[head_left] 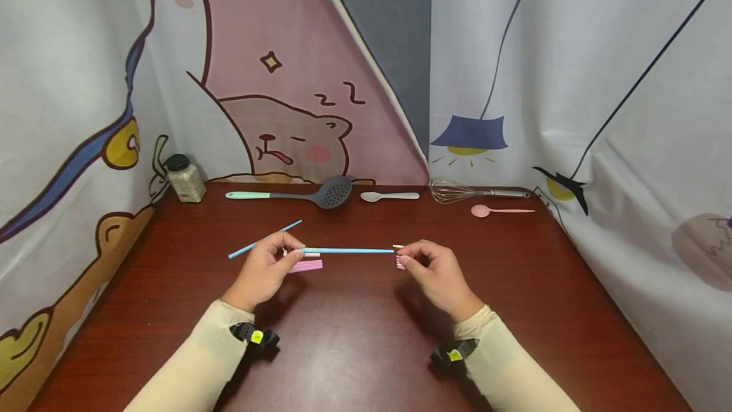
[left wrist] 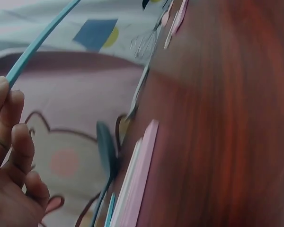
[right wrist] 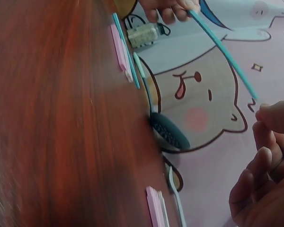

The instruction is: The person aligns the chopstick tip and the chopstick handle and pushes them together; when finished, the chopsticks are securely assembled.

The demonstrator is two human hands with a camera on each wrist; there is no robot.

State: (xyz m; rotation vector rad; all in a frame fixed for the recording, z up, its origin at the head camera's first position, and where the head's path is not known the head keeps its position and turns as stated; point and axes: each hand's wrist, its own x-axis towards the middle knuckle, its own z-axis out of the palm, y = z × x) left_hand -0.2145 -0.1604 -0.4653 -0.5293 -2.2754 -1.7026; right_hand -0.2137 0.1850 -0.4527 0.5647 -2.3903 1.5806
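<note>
In the head view, your left hand (head_left: 264, 272) pinches the left end of a blue stick (head_left: 349, 250), which runs level across the centre of the frame above the bench (head_left: 343, 355). Your right hand (head_left: 440, 275) sits by the other end, fingers bent; you can't tell whether its grip has the tip. Left of centre lie pink sticks (head_left: 307, 266) and another blue stick (head_left: 243, 250). Higher up are a slotted turner (head_left: 333, 193), a white spoon (head_left: 400, 196) and a whisk (head_left: 483, 193).

In the left wrist view, your left grip holds the blue stick at the left edge, and it rises toward the top.

In the right wrist view, the stick slopes from upper centre toward your right fingertips at the right edge; its tip is just beside them, contact unclear.
</note>
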